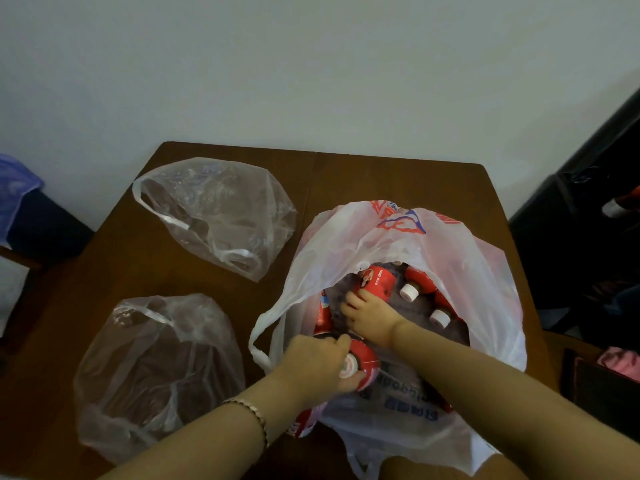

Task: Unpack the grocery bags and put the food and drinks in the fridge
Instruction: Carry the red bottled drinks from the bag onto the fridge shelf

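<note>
Surface [381, 181]: a brown wooden tabletop set against a pale wall carried three bags.
White printed plastic grocery bag [398, 237]: it sat toward the near right corner. Its mouth gaped upward, so both hands could reach in from above.
Red-labelled drink bottles with white caps [409, 292]: several lay jumbled in the bag, caps pointing different ways. None was out on the surface.
Left grip [318, 363]: the fingers and thumb were clamped round the capped end of one red bottle [365, 355] at the near left rim of the bag. That bottle was probably the first to be lifted clear.
Right grip [372, 317]: it reached deeper into the bag. The fingers were curled on the lower end of a second red bottle [375, 280] that lay tilted toward the far side. Taking one in each hand would halve the trips.
Far clear plastic bag [214, 216]: it lay slack near the far left corner, apparently holding nothing.
Near clear plastic bag [156, 368]: it was slumped at the near left edge, likewise seeming empty.
Fridge: not in view.
Stage: unpacking looked well along, with only the white bag still loaded.
Risk: the thin film could snag on a cap or rise with the bottles.
</note>
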The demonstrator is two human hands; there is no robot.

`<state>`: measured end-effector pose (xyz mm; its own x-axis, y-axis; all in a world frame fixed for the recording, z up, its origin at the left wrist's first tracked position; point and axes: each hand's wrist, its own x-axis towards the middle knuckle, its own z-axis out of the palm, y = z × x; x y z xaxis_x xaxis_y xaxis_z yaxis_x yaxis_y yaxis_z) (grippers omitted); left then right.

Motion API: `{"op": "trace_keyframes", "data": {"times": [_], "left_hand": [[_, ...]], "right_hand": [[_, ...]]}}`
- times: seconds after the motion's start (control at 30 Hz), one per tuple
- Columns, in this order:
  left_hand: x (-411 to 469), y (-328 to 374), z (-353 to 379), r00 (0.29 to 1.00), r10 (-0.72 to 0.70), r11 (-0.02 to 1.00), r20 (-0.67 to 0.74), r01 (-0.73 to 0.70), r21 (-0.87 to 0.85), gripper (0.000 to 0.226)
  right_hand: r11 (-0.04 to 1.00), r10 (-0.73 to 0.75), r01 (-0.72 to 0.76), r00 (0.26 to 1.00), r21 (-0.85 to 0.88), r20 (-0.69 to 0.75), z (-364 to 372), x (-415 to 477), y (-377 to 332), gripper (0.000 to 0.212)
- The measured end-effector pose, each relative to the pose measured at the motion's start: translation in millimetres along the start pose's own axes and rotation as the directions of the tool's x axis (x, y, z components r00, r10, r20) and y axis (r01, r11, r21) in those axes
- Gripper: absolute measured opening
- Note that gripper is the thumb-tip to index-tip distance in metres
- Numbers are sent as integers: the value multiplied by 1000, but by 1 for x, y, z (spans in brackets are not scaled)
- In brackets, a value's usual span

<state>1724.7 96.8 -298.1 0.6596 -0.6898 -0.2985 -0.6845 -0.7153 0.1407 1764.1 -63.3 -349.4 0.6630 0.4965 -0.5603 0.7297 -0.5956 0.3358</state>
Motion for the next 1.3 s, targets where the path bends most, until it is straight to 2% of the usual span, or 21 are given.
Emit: {"op": "trace_keyframes", "data": {"times": [0.1,0.13,0.2,0.27,0.33,0.37,0.4,0.43,0.5,0.63,0.73,0.83,0.97,1.13,1.2,1.23,1.3], "left_hand": [[-7,-10,-6,998,-53,997,-28,52,-52,55],[-9,-13,-10,997,-61,997,-49,58,-51,54],[-12,-19,-16,994,-85,996,-73,83,-42,52],[-15,-22,-21,990,-123,991,-72,119,-60,51],[-20,-20,-28,989,-129,991,-67,125,-53,51],[-22,-19,-30,989,-127,991,-73,123,-48,51],[-24,-17,-32,988,-136,990,-76,132,-52,51],[-26,-16,-33,984,-159,986,-78,155,-63,51],[-31,-12,-38,975,-205,977,-84,198,-79,50],[-44,5,-53,957,-262,965,-123,261,-25,51],[-64,23,-63,915,-361,932,-179,362,-25,52],[-94,44,-72,842,-487,869,-231,493,-37,52],[-154,87,-77,676,-690,718,-259,683,-131,51],[-251,148,-71,444,-869,485,-220,851,-200,51],[-307,183,-62,292,-934,335,-205,916,-220,50],[-323,194,-60,242,-950,284,-196,931,-227,50],[-376,233,-48,75,-980,120,-182,962,-245,50]], "right_hand": [[999,35,-34,997,20,-71,-7,-10,-4,35],[985,99,-87,992,148,-76,-10,-15,-4,37],[868,324,-224,932,443,-164,-10,-25,-3,45],[605,577,-368,814,706,-70,-16,-39,3,43],[278,739,-433,666,857,97,-18,-49,2,35],[115,769,-414,613,903,182,-20,-54,1,33],[7,774,-388,585,921,241,-23,-59,1,30],[-45,767,-371,582,928,270,-28,-65,1,26],[2,730,-370,636,929,252,-39,-78,0,24],[362,643,-355,765,862,45,-60,-100,-1,27],[615,515,-227,841,755,-167,-87,-114,-2,23],[756,362,-42,858,653,-363,-116,-128,-6,25],[851,147,172,830,497,-539,-152,-149,-33,27],[890,-108,368,742,268,-662,-199,-178,-106,22],[871,-252,468,686,149,-683,-226,-202,-156,21],[858,-302,501,666,109,-682,-233,-212,-171,23],[801,-437,599,587,2,-681,-253,-236,-226,26]]}}
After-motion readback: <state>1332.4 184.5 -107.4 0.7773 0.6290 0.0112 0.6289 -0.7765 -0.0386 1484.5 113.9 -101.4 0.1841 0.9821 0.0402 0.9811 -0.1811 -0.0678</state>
